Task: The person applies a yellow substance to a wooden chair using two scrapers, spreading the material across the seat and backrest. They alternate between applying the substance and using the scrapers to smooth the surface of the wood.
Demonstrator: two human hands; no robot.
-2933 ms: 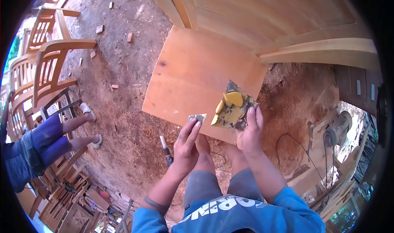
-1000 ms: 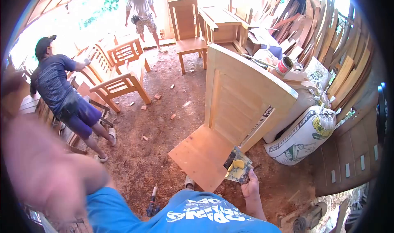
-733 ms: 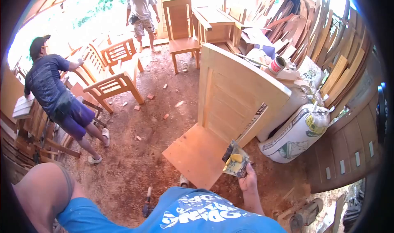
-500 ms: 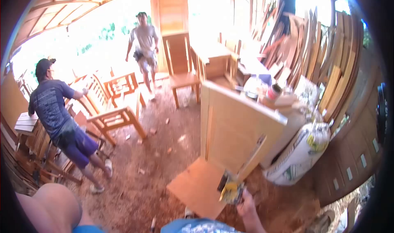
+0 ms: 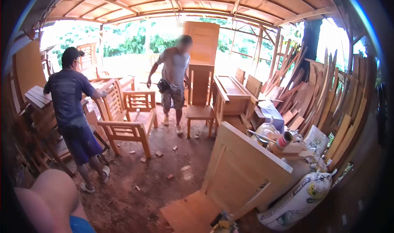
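A yellow and black tool [image 5: 223, 224] shows at the bottom edge, cut off by the frame; its kind is not clear. My right hand, which was at this tool a moment ago, is below the view. Just behind the tool, a flat wooden sheet [image 5: 186, 212] lies on the ground. Beside it a panelled wooden board [image 5: 242, 171] stands on edge, leaning slightly. My left hand is out of sight. At the lower left is a large bent bare limb [image 5: 53, 198] with a bit of blue cloth beside it.
A person in a dark shirt [image 5: 74, 97] stands at a slatted wooden chair [image 5: 127, 128]. Another person in a grey shirt [image 5: 174, 70] is farther back. A filled white sack [image 5: 295, 202], a red can [image 5: 284, 139] and stacked planks [image 5: 324, 97] occupy the right. Wood scraps litter the dirt floor.
The view has tilted up, so my right hand has dropped out of it and the tool sits lower. The grey-shirted person has come closer, with head turned down.
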